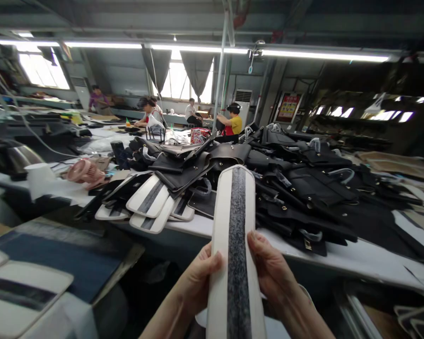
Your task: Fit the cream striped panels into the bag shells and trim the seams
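Note:
A long off-white panel (221, 216) with a rounded top and a dark speckled stripe down its middle stands upright before me. My left hand (201, 268) grips its left edge, thumb on the front face. On the opposite edge my right hand (268, 263) pinches it, fingers behind. The panel's lower end runs out of view. Several similar white striped panels (150, 200) lie on the table beyond, left of the held one. Black leather bag pieces (311, 183) with metal fittings are heaped behind it and to the right.
At the left, more striped panels (28, 282) rest on a dark board (67, 249). A pink motor-like object (85, 172), a white cup-shaped roll (40, 179) and a metal kettle (16, 155) stand on the white table (374, 263). Co-workers (233, 120) sit farther back, near a vertical pole (221, 70).

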